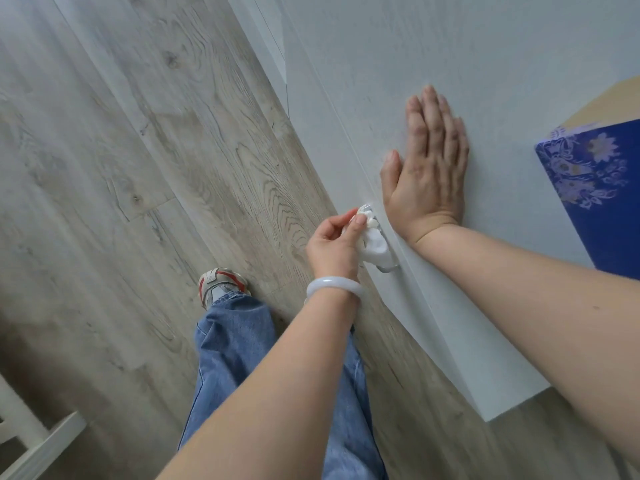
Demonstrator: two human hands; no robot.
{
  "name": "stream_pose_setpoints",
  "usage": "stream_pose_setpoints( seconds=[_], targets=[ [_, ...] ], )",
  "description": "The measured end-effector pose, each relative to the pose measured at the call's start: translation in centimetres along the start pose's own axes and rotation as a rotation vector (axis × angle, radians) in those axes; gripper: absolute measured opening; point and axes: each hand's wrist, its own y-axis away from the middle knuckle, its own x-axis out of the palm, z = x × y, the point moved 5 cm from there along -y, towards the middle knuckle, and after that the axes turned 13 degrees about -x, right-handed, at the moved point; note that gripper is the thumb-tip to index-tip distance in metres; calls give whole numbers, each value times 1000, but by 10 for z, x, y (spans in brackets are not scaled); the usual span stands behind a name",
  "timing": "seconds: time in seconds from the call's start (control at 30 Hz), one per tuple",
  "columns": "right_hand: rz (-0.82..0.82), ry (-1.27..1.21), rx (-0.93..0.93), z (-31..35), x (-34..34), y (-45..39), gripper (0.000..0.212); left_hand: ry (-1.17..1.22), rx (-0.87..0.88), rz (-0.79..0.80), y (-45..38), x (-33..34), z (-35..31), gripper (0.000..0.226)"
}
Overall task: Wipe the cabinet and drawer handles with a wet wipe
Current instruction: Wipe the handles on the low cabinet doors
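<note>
Wood-look floor (173,150), white cabinet (398,64). Left grip (334,244) pinches wet wipe (375,245) around handle (389,268); right grip (427,161) spread flat on top just beyond. Wiping underway on this handle; other handles not visible.

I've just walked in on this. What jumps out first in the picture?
The right hand lies flat on the white cabinet top. Just below its wrist, the left hand pinches a white wet wipe around a metal handle on the cabinet's front. A deep blue flowered box stands at the right.

A blue floral box (599,188) on top; a sneaker (221,284) on wood floor (121,168).
</note>
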Motion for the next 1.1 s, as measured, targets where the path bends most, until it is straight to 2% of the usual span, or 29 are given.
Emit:
stream_pose_setpoints(
  seconds=[0.2,0.3,0.47,0.6,0.77,0.9,1.0,1.1],
  targets=[
    [3,6,0,0,0,-1,65,213,-35,-49,4,3,14,14],
    [0,3,2,0,0,0,65,283,-110,-97,7,1,28,13],
    [12,-1,1,-1,-1,0,65,157,-203,-130,22,-8,64,11],
    [8,1,1,0,-1,0,65,13,-135,-98,16,-4,42,14],
    [2,10,5,1,-1,0,65,25,-62,-76,4,1,13,17],
    [3,7,5,0,-1,-1,65,-92,-154,-96,16,-6,50,15],
    [0,11,4,0,-2,0,65,-188,-223,-85,16,-13,64,28],
    [0,8,2,0,-1,1,65,-251,-128,-93,6,-11,38,31]
  ],
)
